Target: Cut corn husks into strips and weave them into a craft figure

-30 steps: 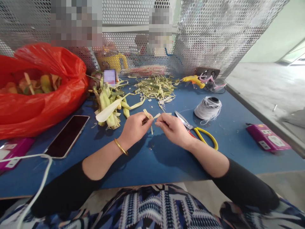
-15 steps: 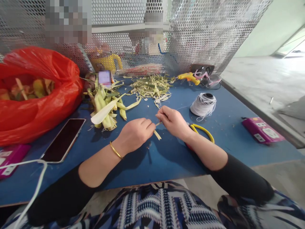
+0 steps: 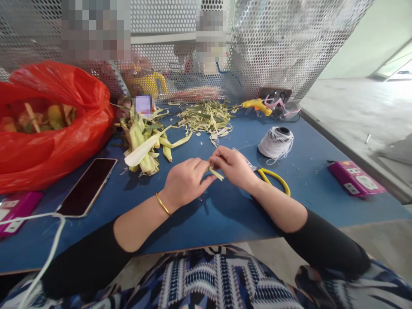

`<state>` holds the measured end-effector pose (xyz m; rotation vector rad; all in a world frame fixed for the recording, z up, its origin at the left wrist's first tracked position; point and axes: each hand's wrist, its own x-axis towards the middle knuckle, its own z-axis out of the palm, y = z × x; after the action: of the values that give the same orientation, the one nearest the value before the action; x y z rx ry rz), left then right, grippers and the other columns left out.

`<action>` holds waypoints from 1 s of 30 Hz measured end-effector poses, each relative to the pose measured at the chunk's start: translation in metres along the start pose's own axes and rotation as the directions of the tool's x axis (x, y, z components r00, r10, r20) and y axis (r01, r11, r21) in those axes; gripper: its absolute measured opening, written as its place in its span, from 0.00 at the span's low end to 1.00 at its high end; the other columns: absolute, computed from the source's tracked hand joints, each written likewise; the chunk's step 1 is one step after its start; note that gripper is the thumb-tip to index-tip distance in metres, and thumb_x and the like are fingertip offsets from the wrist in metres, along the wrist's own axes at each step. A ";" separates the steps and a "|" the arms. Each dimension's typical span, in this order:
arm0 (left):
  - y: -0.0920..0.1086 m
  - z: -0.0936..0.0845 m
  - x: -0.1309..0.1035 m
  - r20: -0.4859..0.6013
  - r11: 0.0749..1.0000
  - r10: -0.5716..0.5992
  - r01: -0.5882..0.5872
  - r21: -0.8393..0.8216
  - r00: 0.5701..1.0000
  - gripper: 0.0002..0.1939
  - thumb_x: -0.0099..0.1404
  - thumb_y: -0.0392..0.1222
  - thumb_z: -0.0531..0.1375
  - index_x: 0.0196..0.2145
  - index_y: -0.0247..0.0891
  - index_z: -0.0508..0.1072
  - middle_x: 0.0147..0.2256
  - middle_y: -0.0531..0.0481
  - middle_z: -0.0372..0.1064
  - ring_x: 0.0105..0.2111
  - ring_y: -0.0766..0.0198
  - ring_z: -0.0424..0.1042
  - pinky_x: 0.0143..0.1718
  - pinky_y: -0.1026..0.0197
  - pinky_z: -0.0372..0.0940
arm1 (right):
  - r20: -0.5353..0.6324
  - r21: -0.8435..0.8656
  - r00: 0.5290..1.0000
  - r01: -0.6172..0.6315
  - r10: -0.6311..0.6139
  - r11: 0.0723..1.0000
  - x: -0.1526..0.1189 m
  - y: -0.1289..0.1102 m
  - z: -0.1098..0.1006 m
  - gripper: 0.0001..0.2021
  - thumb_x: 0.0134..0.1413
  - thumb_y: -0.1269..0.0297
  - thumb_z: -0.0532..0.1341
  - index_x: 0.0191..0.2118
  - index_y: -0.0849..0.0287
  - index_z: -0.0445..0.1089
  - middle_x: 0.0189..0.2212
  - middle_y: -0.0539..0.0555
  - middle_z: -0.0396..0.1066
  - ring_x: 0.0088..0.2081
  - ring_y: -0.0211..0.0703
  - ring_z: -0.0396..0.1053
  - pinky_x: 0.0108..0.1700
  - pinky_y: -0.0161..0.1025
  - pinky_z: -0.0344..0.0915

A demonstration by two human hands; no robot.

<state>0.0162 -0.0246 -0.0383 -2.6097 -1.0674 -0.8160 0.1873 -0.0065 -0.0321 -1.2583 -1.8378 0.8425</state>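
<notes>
While the 2 hands are meeting over the blue bench [image 3: 206,214], the left hand [image 3: 185,182] and right hand [image 3: 234,167] are pinching a pale leaf strip [image 3: 215,173] between them; yellow-handled scissors [image 3: 272,178] are lying at 3 o'clock, touching the right wrist.

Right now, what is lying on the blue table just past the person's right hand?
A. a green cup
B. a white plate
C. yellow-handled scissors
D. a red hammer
C: the yellow-handled metal scissors lie on the blue table partly hidden behind the right hand.
</notes>
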 end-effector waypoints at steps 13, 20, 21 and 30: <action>-0.004 -0.001 0.010 0.449 0.144 -0.575 0.625 -0.767 0.684 0.05 0.59 0.41 0.59 0.28 0.38 0.70 0.22 0.55 0.68 0.25 0.67 0.68 0.29 0.64 0.64 | -0.050 0.000 0.966 0.253 -0.253 0.967 -0.002 -0.001 -0.010 0.05 0.60 0.67 0.55 0.33 0.57 0.66 0.30 0.51 0.74 0.32 0.37 0.71 0.36 0.36 0.65; -0.005 0.003 0.008 0.321 0.293 -0.596 0.572 -0.766 0.736 0.04 0.54 0.38 0.63 0.29 0.38 0.77 0.27 0.52 0.76 0.26 0.66 0.71 0.29 0.65 0.64 | -0.194 -0.058 0.901 0.385 -0.389 0.921 -0.003 -0.002 -0.011 0.06 0.61 0.68 0.54 0.32 0.56 0.63 0.32 0.52 0.75 0.34 0.38 0.72 0.38 0.37 0.66; -0.006 0.003 0.008 0.300 0.331 -0.590 0.563 -0.757 0.749 0.05 0.55 0.38 0.63 0.30 0.39 0.78 0.28 0.52 0.77 0.27 0.66 0.72 0.29 0.65 0.64 | -0.199 -0.055 0.897 0.393 -0.396 0.918 -0.003 -0.002 -0.010 0.06 0.62 0.68 0.53 0.32 0.56 0.62 0.32 0.52 0.75 0.34 0.38 0.72 0.38 0.38 0.66; -0.004 0.003 0.007 0.246 0.396 -0.584 0.536 -0.746 0.773 0.06 0.58 0.40 0.61 0.29 0.38 0.79 0.27 0.52 0.77 0.25 0.66 0.71 0.27 0.66 0.63 | -0.221 -0.012 0.898 0.387 -0.380 0.922 -0.007 -0.007 -0.009 0.07 0.62 0.66 0.53 0.31 0.54 0.60 0.32 0.53 0.74 0.35 0.41 0.72 0.40 0.42 0.67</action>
<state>0.0188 -0.0166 -0.0364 -2.7784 -2.0184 -1.9011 0.1939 -0.0140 -0.0231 -0.8835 -1.8002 0.4915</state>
